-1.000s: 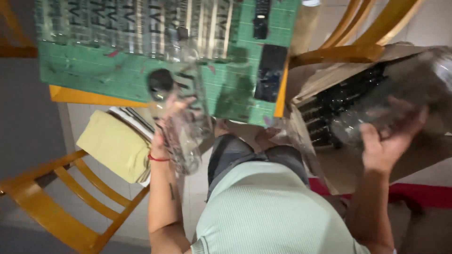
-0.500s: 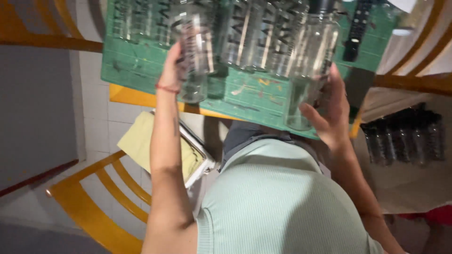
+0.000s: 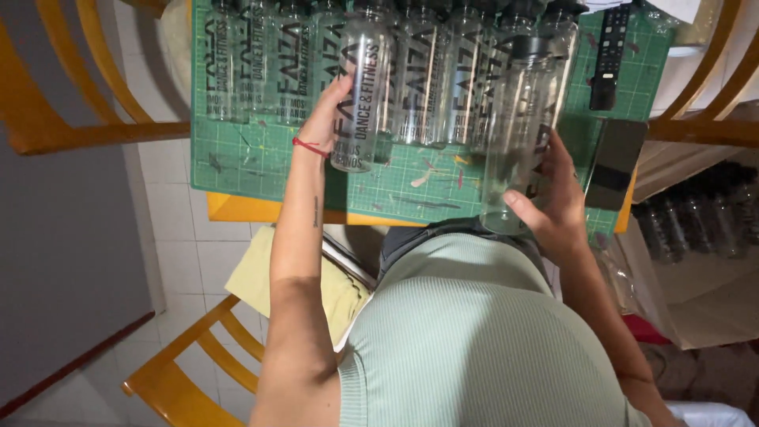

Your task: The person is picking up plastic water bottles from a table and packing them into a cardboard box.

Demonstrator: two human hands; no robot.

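Overhead view of a person setting clear plastic bottles in a row on a green cutting mat (image 3: 261, 162). At left, the row of printed bottles (image 3: 261, 63) stands along the far part of the mat, touching one another. The left hand (image 3: 326, 119) wraps one clear bottle with dark lettering (image 3: 360, 95), fingers curled around its side, near the middle of the row. The right hand (image 3: 553, 198) grips a second clear bottle (image 3: 518, 134) low on its body, thumb across the near wall, above the mat's near right part. Judged step: placing both bottles into the line; the next move calls for seating each upright in a gap without knocking its neighbours. At right lie a remote control (image 3: 610, 55) and a dark phone (image 3: 615, 162). The bottle caps are cut off by the upper frame; more bottles in a box (image 3: 696, 221) far right are dim and hard to count.
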